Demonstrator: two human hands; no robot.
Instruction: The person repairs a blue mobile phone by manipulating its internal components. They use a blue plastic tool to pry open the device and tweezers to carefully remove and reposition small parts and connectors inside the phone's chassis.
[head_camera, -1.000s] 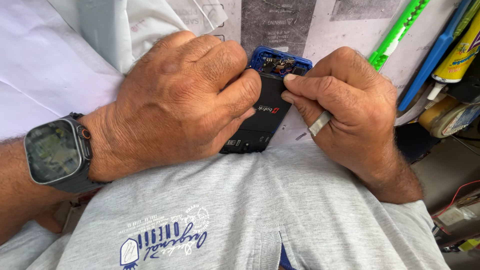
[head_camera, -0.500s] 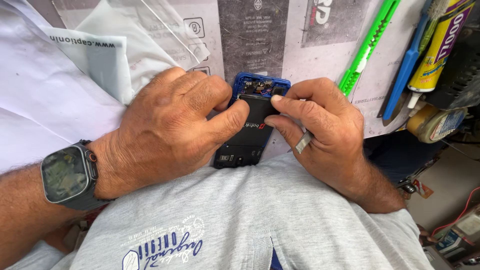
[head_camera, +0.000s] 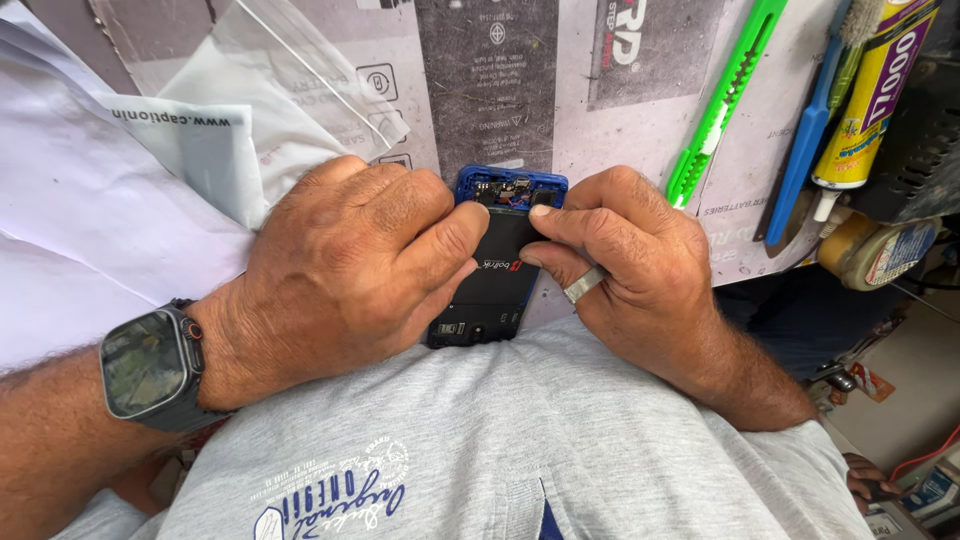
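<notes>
Opened phone (head_camera: 495, 270) flat on table (head_camera: 600, 130), back cover off, blue frame and small board parts exposed at far end, black battery filling the middle. Left hand (head_camera: 340, 270) draped over phone's left side, thumb pressed on battery, remaining fingers curled over the left edge; smartwatch (head_camera: 145, 362) on that wrist. Right hand (head_camera: 630, 260) on phone's right side, thumb and forefinger tips pressed together at the battery's top edge, just below exposed connectors; whether anything is pinched between them, cannot tell. Ring on one right finger. Judging by layout: teardown partly done, cover removed, battery seated, board in place, nothing lifted out yet. Right of phone: green utility knife (head_camera: 725, 100), blue tool (head_camera: 805, 130), yellow glue tube (head_camera: 870, 100). Left of phone: clear plastic bag (head_camera: 300, 80) on white paper (head_camera: 90, 210)
</notes>
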